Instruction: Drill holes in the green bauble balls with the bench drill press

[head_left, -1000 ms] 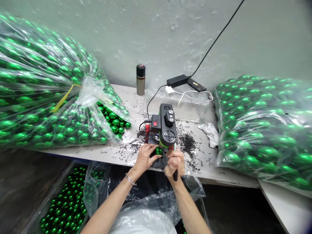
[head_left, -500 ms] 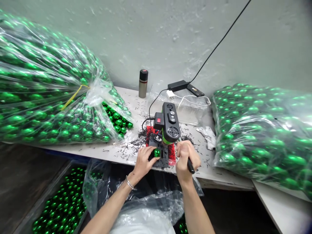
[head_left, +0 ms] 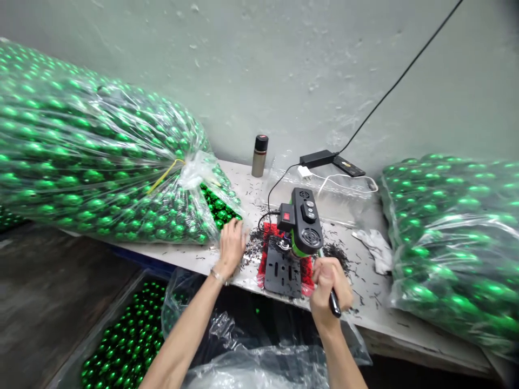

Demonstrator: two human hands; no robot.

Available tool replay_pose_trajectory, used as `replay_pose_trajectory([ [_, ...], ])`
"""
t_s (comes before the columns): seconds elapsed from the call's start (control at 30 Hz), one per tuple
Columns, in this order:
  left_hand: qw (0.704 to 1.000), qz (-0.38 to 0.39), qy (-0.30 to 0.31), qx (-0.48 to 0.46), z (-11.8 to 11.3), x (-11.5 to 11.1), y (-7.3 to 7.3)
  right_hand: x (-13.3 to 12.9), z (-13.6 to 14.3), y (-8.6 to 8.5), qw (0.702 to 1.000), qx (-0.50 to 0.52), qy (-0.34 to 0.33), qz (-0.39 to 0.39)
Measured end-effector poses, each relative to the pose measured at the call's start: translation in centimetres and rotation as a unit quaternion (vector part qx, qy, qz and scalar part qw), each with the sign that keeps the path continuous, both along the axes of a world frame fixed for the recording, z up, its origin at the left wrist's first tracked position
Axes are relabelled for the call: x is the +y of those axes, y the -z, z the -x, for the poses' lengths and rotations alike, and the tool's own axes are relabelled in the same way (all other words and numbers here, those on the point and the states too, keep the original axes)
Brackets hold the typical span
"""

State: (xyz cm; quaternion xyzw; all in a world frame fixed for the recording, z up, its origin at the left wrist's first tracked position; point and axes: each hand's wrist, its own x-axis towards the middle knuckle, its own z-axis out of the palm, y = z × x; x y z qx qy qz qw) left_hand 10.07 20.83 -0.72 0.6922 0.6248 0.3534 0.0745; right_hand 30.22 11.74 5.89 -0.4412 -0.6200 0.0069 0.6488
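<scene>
My left hand (head_left: 232,243) is at the torn mouth of a big clear bag (head_left: 133,156), its fingers stretched toward the loose shiny green balls (head_left: 217,204); the fingertips partly hide the balls there. My right hand (head_left: 330,283) is wrapped around the black-ended lever handle (head_left: 334,303) of a small black press machine (head_left: 306,221). The slotted black base plate (head_left: 283,273) of the machine has no ball on it and lies over a red sheet (head_left: 307,275).
Black shavings (head_left: 338,251) litter the white table (head_left: 239,181). Behind stand a bottle (head_left: 259,156) and a power adapter (head_left: 318,158) with cables. A white glove (head_left: 375,248) lies near another full bag (head_left: 454,243). Below left, a lined container holds green balls (head_left: 125,335).
My left hand has left the base plate and moved left to the bag's opening. The green ball is gone from the plate. My right hand stays on the lever; the view has shifted.
</scene>
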Motion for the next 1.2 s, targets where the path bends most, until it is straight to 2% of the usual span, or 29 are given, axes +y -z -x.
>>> replay_pose_trajectory([
  [0.07, 0.997, 0.065, -0.032, -0.004, 0.9, 3.4, -1.0, 0.0, 0.0, 0.2, 1.0, -0.002, -0.003, -0.002],
  [0.17, 0.994, 0.099, -0.031, -0.017, 0.8, 6.0, -1.4, 0.1, -0.1, 0.5, 1.0, -0.003, 0.006, -0.003],
  [0.3, 0.988, 0.135, -0.018, -0.067, 0.3, 6.4, -1.7, 0.1, -0.1, 0.5, 1.0, -0.007, 0.004, -0.007],
  [0.43, 0.975, 0.165, 0.009, -0.148, 0.9, 5.0, -2.4, 0.0, -0.1, 0.5, 1.0, -0.013, -0.003, -0.002],
  [0.47, 0.962, 0.18, 0.027, -0.203, 1.1, 4.3, -2.5, 0.0, 0.0, 0.5, 1.0, -0.011, -0.001, -0.004],
  [0.5, 0.935, 0.203, 0.046, -0.286, 1.3, 3.5, -2.6, 0.0, 0.0, 0.5, 1.0, -0.01, 0.001, -0.007],
  [0.53, 0.89, 0.231, 0.065, -0.389, 1.3, 2.6, -2.6, 0.0, 0.0, 0.5, 1.0, -0.009, 0.003, -0.01],
  [0.6, 0.752, 0.281, 0.086, -0.59, 1.2, 0.6, -2.7, 0.0, 0.0, 0.5, 1.0, -0.009, 0.005, -0.01],
  [0.63, 0.686, 0.299, 0.083, -0.659, 1.0, -0.4, -2.7, 0.0, 0.0, 0.6, 1.0, -0.01, 0.003, -0.007],
  [0.67, 0.64, 0.31, 0.072, -0.699, 0.8, -1.2, -2.8, 0.0, -0.1, 0.6, 1.0, -0.01, 0.001, -0.006],
  [0.73, 0.586, 0.32, 0.048, -0.743, 0.1, -2.6, -3.0, 0.0, -0.1, 0.7, 1.0, -0.012, -0.005, -0.002],
  [0.8, 0.557, 0.32, 0.032, -0.766, -0.6, -3.5, -3.0, 0.0, -0.1, 0.6, 1.0, -0.013, -0.006, 0.002],
  [0.87, 0.545, 0.32, 0.022, -0.774, -1.2, -4.1, -2.8, -0.1, -0.1, 0.5, 1.0, -0.013, -0.002, 0.006],
  [1.1, 0.557, 0.329, 0.003, -0.762, -3.7, -5.3, -1.2, -0.2, 0.1, 0.1, 1.0, -0.022, -0.003, 0.005],
  [1.2, 0.539, 0.345, -0.004, -0.768, -4.5, -5.3, -1.3, -0.2, 0.1, 0.2, 1.0, -0.024, -0.001, 0.007],
])
